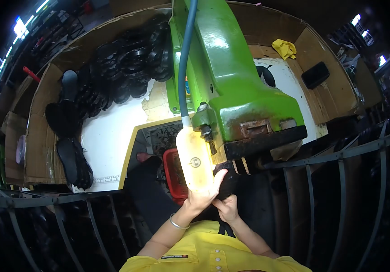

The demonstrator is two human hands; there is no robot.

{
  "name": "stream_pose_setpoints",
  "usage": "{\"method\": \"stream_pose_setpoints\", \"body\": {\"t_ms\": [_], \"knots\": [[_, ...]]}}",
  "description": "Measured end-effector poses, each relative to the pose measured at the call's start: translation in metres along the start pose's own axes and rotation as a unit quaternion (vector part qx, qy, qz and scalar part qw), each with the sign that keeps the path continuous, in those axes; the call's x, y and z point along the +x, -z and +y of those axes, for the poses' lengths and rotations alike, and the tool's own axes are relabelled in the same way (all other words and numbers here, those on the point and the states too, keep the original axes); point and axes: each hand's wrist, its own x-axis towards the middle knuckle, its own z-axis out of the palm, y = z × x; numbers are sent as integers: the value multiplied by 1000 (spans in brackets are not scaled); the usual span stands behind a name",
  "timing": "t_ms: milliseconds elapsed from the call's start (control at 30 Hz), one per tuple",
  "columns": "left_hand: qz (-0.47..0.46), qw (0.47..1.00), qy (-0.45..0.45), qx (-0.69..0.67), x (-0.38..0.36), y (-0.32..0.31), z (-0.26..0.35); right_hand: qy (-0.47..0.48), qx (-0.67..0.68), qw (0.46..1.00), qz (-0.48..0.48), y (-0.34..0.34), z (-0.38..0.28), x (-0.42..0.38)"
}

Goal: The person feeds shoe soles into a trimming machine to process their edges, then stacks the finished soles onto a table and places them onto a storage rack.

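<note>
A glowing lamp (194,158) on a blue-grey cable hangs beside the head of a green press-like machine (240,90). My left hand (202,197), with a bangle at its wrist, is at the lamp's lower end; its thumb points up and its other fingers are hidden. Close by on the right, my right hand (228,208) is closed, its fingers curled in. A dark shape (226,187) lies just above it, under the machine's black edge; I cannot make out what it is or whether either hand holds it.
Piled black shoe soles (127,63) cover the left of the white worktop (106,131), and more soles (73,161) lie near its front edge. A red bin (173,172) stands below. Right are a yellow cloth (284,49), a black phone-like object (315,75) and metal rails (340,156).
</note>
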Motion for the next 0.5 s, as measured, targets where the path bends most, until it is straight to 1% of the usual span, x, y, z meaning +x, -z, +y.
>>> {"method": "stream_pose_setpoints", "body": {"t_ms": [33, 67, 167, 233, 300, 367, 467, 500], "knots": [[13, 999, 16, -29, -2, -1, -2, -3, 11, 1000, 12, -3, -2, -2], [5, 1000, -1, -20, -6, 0, -4, 19, 12, 999, 39, -4, -1, -5], [-34, 997, 57, -25, -22, -2, -4, 15, 21, 997, 67, 0, -16, -10], [-26, 998, 46, -23, -24, -6, -4, 28, 8, 996, 87, 7, -26, -11], [-6, 996, 58, -65, -27, -13, -5, 46, 22, 993, 105, 9, -38, -10], [24, 983, 95, -153, -33, -22, -8, 44, 15, 994, 102, 12, -45, -9], [26, 969, 129, -209, -34, -18, -5, 34, 17, 994, 101, 12, -42, -9], [31, 981, 90, -170, -29, -15, -3, 28, 20, 994, 100, 10, -39, -9]]}}
